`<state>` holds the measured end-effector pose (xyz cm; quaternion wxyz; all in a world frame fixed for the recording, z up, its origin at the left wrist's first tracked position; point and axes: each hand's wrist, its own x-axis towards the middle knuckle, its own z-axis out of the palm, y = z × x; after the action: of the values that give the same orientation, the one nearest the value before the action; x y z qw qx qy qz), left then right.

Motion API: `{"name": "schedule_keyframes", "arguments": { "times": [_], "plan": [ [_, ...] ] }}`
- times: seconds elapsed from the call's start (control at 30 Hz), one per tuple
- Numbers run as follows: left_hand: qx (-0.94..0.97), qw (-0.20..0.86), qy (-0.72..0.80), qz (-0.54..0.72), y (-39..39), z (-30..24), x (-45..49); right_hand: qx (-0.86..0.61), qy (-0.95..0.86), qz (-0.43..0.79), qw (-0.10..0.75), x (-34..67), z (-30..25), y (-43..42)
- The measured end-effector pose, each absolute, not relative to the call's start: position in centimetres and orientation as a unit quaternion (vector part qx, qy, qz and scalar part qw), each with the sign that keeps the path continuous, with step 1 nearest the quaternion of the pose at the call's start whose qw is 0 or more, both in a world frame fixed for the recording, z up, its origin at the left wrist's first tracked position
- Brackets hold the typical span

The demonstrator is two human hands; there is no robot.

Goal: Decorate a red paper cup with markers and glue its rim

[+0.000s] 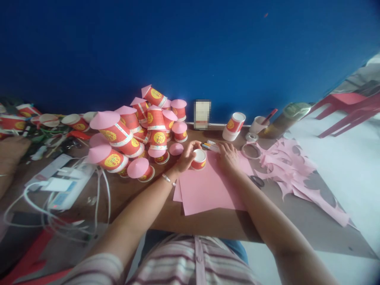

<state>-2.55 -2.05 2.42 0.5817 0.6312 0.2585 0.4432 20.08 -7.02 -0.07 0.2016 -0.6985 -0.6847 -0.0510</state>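
Note:
My left hand is curled round the side of a red and white paper cup with a yellow print. A white round end of the cup faces up, and it stands on the pink paper sheets. Near the top edge of the paper, my right hand rests with its fingers somewhat apart, beside several pens. Its fingertips reach the pens' ends; I see no clear grip. Just left of my left hand lies a small pink paper cone.
Cup lanterns with pink cone tops are piled at left. A power strip with white cables lies nearer me. At right are stacked cups, a tape roll, scissors and pink scraps. Another person's arm shows far left.

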Motion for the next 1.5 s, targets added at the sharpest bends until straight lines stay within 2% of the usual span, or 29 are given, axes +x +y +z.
{"name": "schedule_keyframes", "arguments": {
  "times": [0.3,0.67,0.8,0.9,1.1,1.4,1.5],
  "plan": [
    [0.602,0.555,0.35,0.456,-1.8,2.2,-2.1,-0.694,-0.684,-0.059,0.218,19.8,-0.3,-7.2],
    [0.646,0.504,0.37,0.438,-0.9,1.6,-3.8,-0.676,-0.698,-0.07,0.227,19.9,0.2,-7.2],
    [0.674,0.448,0.389,0.44,-1.8,0.7,-5.7,-0.676,-0.702,-0.088,0.204,19.7,0.1,-6.9],
    [0.747,0.329,0.404,0.413,-2.3,-0.1,-6.9,-0.676,-0.703,-0.1,0.196,19.2,-0.2,-6.6],
    [0.767,0.24,0.434,0.407,-2.5,-1.3,-8.2,-0.659,-0.718,-0.123,0.19,19.0,-0.3,-6.7],
    [0.822,0.024,0.505,0.26,-2.5,-2.2,-8.6,-0.648,-0.737,-0.109,0.162,19.8,1.4,-7.1],
    [0.826,-0.001,0.524,0.207,-2.5,-1.9,-8.4,-0.64,-0.744,-0.104,0.159,19.9,2.2,-7.2]
  ]
}}
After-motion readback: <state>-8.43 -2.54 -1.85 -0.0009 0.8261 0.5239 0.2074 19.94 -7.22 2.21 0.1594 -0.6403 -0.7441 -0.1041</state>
